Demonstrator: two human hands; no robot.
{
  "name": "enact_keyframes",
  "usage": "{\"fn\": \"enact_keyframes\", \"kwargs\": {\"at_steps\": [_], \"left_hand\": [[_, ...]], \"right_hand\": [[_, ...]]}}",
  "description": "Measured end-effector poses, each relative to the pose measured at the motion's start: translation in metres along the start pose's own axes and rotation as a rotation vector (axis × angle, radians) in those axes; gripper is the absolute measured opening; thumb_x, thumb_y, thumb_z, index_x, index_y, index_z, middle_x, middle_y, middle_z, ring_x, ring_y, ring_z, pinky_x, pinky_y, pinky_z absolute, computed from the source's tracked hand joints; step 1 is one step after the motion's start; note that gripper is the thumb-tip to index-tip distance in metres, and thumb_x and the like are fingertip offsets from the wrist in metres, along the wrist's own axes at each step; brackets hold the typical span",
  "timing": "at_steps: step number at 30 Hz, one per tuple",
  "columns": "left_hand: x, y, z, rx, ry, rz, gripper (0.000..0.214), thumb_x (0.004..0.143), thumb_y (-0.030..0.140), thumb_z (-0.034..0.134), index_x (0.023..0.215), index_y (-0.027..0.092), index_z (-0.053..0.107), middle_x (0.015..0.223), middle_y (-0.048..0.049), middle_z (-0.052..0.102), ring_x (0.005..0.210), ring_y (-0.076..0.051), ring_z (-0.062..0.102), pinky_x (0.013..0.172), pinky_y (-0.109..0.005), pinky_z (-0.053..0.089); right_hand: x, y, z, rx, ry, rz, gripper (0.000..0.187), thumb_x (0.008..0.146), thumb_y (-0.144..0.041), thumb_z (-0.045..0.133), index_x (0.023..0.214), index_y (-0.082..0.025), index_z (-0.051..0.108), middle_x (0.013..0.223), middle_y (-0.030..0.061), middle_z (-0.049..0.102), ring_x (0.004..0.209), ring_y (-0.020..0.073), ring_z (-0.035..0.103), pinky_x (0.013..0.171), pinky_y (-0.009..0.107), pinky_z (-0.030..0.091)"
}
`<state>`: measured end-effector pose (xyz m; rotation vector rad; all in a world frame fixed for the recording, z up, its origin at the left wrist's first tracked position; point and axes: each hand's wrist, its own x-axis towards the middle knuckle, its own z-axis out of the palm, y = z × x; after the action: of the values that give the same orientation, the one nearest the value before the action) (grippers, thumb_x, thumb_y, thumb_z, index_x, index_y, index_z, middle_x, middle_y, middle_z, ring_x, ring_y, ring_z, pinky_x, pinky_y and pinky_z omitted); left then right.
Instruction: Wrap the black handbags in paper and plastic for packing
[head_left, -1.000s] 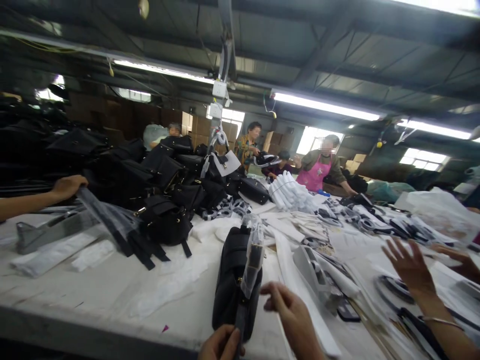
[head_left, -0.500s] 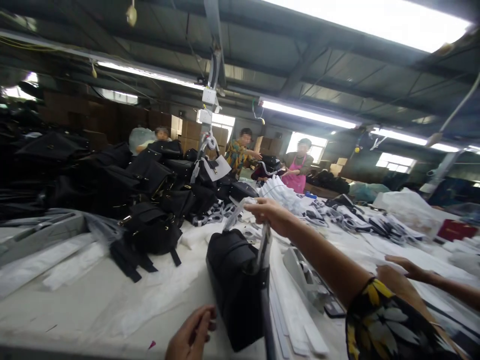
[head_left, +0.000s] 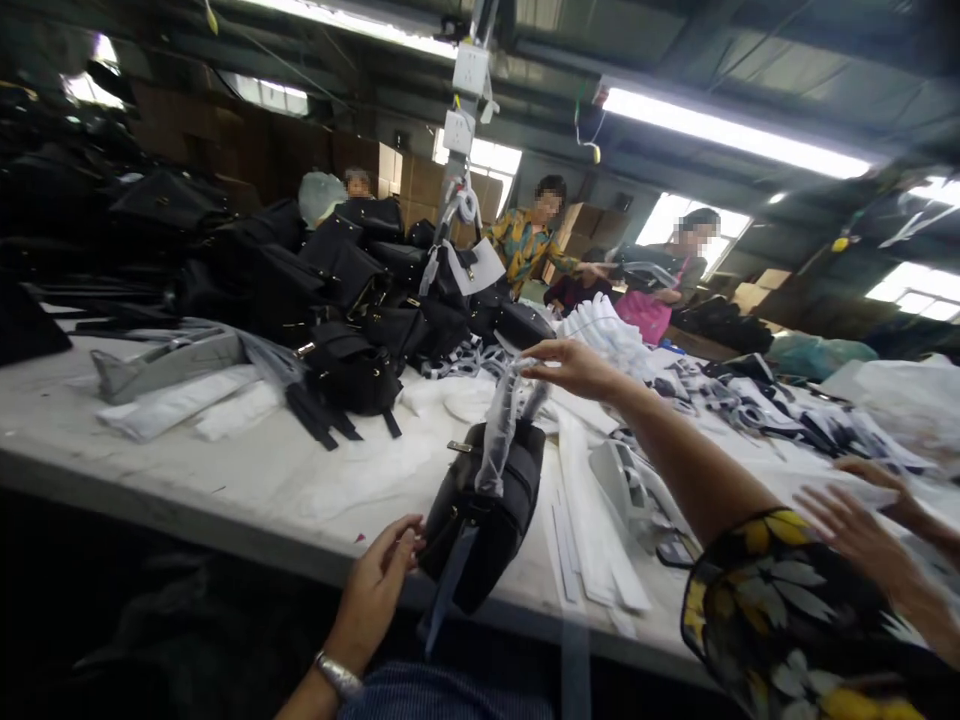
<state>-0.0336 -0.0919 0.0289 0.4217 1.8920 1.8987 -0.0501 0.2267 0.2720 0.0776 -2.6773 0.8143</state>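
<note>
A black handbag [head_left: 480, 510] lies tilted at the near edge of the white table [head_left: 247, 490], its end hanging over the edge. My left hand [head_left: 375, 590], with a watch on the wrist, curls its fingers round the bag's near corner. My right hand [head_left: 574, 368], on an arm with a floral sleeve, is stretched out above the bag. It pinches the top of a clear plastic sleeve [head_left: 499, 440] that wraps the bag's strap and hangs down to the bag.
A heap of black bags [head_left: 330, 290] covers the far left of the table. White paper strips and wrapped straps [head_left: 600, 520] litter the right. Another person's hands [head_left: 862, 515] reach in at the right. Other people stand at the far end [head_left: 536, 240].
The view has tipped down. The bag has tilted over the table's edge. My left hand has closed onto its corner, and my right hand still holds the plastic sleeve up.
</note>
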Motion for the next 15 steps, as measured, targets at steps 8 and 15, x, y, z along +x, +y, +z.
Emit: {"fn": "enact_keyframes", "kwargs": {"at_steps": [8,15], "left_hand": [[-0.026,-0.005,0.019,0.052,-0.149,-0.049,0.044,0.077,0.049,0.071,0.109,0.019,0.068,0.111,-0.0085,0.073,0.103,-0.027,0.068,0.091,-0.035,0.053],[-0.030,0.008,0.027,-0.047,-0.170,-0.164,0.041,0.077,0.052,0.071,0.098,0.017,0.071,0.084,-0.0062,0.076,0.078,-0.022,0.070,0.072,-0.028,0.054]], "right_hand": [[-0.046,0.000,0.032,-0.177,0.245,-0.166,0.052,0.082,-0.018,0.064,0.134,-0.021,0.057,0.136,0.0082,0.059,0.126,0.0218,0.054,0.111,0.038,0.037],[-0.153,-0.029,0.068,0.162,0.499,0.164,0.026,0.091,-0.031,0.058,0.113,-0.020,0.066,0.103,0.0073,0.072,0.087,0.0194,0.070,0.079,0.033,0.056]]}}
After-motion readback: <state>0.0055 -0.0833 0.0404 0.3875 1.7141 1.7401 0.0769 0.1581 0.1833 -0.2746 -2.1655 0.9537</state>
